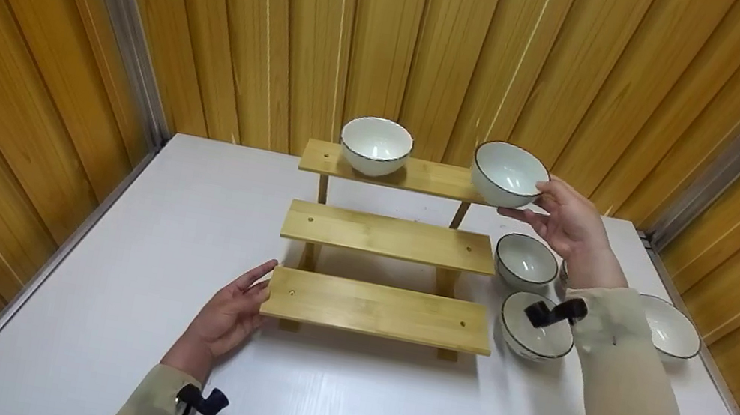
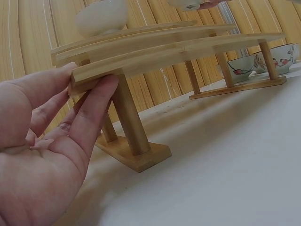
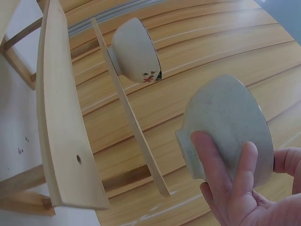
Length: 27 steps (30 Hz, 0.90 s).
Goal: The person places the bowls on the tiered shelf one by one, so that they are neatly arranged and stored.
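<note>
A three-tier wooden stand (image 1: 389, 237) stands on the white table. My left hand (image 1: 233, 311) grips the left end of its lowest shelf; in the left wrist view the thumb lies on top and fingers (image 2: 96, 101) are beneath the board. My right hand (image 1: 571, 226) holds a white bowl (image 1: 509, 175) with a dark rim by its right side. This bowl is tilted beside the right end of the top shelf, and the right wrist view shows its base (image 3: 187, 155) apart from the board. Another white bowl (image 1: 376, 148) sits upright on the top shelf's left part.
Right of the stand, a bowl (image 1: 526, 260) and a nearer bowl (image 1: 537, 328) stand on the table (image 1: 333, 414). A further bowl (image 1: 672, 329) is partly behind the right sleeve. Wooden panel walls (image 1: 379, 26) enclose the back and sides.
</note>
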### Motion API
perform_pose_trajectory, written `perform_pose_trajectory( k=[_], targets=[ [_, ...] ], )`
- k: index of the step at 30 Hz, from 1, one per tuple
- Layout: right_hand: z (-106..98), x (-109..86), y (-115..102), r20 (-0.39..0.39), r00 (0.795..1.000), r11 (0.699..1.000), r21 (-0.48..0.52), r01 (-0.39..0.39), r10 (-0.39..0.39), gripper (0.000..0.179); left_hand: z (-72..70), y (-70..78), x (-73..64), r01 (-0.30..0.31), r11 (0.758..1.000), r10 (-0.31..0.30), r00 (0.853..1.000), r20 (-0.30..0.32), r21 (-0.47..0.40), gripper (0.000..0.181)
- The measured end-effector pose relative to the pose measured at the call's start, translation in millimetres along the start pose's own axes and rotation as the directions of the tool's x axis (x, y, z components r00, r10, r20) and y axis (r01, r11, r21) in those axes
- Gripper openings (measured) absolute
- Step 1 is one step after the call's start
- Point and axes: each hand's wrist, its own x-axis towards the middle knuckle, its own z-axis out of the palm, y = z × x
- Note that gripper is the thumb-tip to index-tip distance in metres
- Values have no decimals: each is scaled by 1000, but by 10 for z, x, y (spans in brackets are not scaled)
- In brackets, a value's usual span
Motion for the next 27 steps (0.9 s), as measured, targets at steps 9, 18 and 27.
perform_pose_trajectory(
  k=[9, 18, 27],
  targets=[
    [305, 247, 32, -53, 999, 1000, -7, 13, -13, 10, -10, 3, -6, -9, 1000, 9, 1000, -6, 5, 66],
    [519, 427, 82, -83, 995, 996, -72, -52, 46, 27, -10, 1, 3, -2, 1000, 1, 1000, -25, -5, 64],
    [592, 544, 125, -88, 990, 991, -67, -116, 110, 58, -7, -7, 30, -1, 1000, 1, 1000, -6, -7, 64]
  ],
)
